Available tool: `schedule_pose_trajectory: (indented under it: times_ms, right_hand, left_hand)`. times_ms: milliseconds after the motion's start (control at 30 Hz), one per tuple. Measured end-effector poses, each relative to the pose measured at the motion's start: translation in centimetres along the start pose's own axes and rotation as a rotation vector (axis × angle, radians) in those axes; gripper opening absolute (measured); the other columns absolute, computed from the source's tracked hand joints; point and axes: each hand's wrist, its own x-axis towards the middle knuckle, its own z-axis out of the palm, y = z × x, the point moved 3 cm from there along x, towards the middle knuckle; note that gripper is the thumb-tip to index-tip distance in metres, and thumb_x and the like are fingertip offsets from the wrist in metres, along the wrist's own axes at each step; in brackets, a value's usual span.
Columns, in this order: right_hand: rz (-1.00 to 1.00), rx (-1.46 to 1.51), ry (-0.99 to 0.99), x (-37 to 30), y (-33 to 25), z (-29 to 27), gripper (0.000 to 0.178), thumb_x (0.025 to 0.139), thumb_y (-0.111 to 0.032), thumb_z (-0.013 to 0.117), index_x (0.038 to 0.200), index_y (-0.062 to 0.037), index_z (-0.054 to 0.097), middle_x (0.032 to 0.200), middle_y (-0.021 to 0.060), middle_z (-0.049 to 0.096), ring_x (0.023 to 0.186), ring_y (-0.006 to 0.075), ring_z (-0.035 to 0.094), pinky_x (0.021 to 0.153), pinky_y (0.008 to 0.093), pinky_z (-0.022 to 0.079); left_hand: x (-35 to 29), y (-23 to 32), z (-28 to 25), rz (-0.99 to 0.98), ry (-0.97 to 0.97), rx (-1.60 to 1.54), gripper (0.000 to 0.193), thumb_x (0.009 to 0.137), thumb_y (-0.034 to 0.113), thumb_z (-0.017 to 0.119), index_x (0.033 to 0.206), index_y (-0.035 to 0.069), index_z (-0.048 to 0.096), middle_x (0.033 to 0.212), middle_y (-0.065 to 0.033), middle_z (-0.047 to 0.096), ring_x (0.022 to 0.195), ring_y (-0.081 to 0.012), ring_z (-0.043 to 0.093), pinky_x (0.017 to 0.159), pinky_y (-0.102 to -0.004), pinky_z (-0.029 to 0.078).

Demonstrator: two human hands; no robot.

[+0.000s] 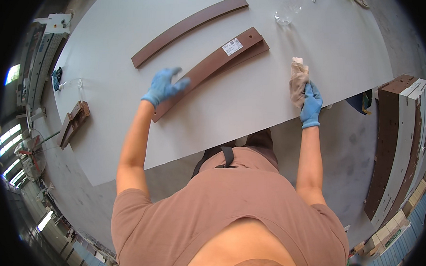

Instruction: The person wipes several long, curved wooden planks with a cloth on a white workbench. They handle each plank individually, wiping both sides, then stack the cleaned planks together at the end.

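A crumpled beige cloth [298, 84] is held by the right hand [311, 104]; the fingers are clamped around its lower part, probably so that the bunched upper end is left free. The left hand's [163, 87] blurred fingers are spread apart over the nearer part of a curved brown board [208, 68]; whether it is touched cannot be told. Away from these fingers, it is laid partly over a 2nd board [249, 56], labelled face upward, perhaps for easy reach. Its surface looks smooth, with 1 white label [232, 47] and a dark hole near the far end.
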Motion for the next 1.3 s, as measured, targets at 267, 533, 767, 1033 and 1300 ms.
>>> schedule_pose_trajectory:
  times_ms: [267,533,767,1033,1300]
  right_hand:
    - [0.047,-0.012,-0.023,-1.1,0.2,0.4,0.030,0.108,-0.016,0.063,0.130,0.0038,0.071,0.118,0.0035,0.073,0.106,0.0116,0.066,0.096,0.0278,0.053]
    - [0.033,0.087,0.082,-1.3,-1.4,-0.7,0.031,0.109,-0.016,0.062,0.130,0.0042,0.070,0.119,0.0041,0.073,0.104,0.0114,0.066,0.095,0.0275,0.054]
    - [-0.188,0.137,0.243,-3.2,-7.6,-2.0,0.029,0.109,-0.015,0.062,0.131,0.0023,0.070,0.124,0.0057,0.072,0.109,0.0128,0.067,0.097,0.0279,0.055]
    - [-0.819,-0.661,-0.431,-11.9,-7.4,8.0,0.035,0.095,-0.017,0.061,0.127,-0.0052,0.070,0.128,0.0151,0.071,0.117,0.0383,0.067,0.106,0.0505,0.050]
    - [-1.101,-0.963,-0.082,-3.2,-1.7,5.5,0.028,0.084,-0.009,0.064,0.112,-0.0080,0.068,0.111,0.0179,0.067,0.101,0.0391,0.064,0.094,0.0561,0.049]
  left_hand:
    - [12.0,-4.3,-2.8,-0.137,0.658,0.515,0.097,0.083,0.056,0.079,0.160,0.011,0.042,0.151,-0.0207,0.056,0.139,-0.0364,0.053,0.118,-0.0512,0.039]
    - [11.4,-2.5,-5.3,0.091,0.504,0.319,0.087,0.082,0.050,0.084,0.148,0.003,0.052,0.117,-0.0247,0.067,0.108,-0.0414,0.066,0.094,-0.0505,0.055]
    - [-5.6,9.0,-2.8,0.321,0.558,0.002,0.080,0.081,0.042,0.087,0.143,0.001,0.057,0.112,-0.0232,0.065,0.101,-0.0418,0.065,0.086,-0.0490,0.057]
    - [-10.4,19.9,9.8,0.170,0.094,-0.144,0.078,0.078,0.040,0.087,0.141,0.005,0.056,0.115,-0.0250,0.063,0.100,-0.0436,0.067,0.084,-0.0513,0.058]
    - [-11.0,19.9,13.2,0.165,0.026,-0.228,0.076,0.082,0.039,0.086,0.141,0.001,0.056,0.121,-0.0248,0.060,0.102,-0.0421,0.066,0.087,-0.0475,0.058]
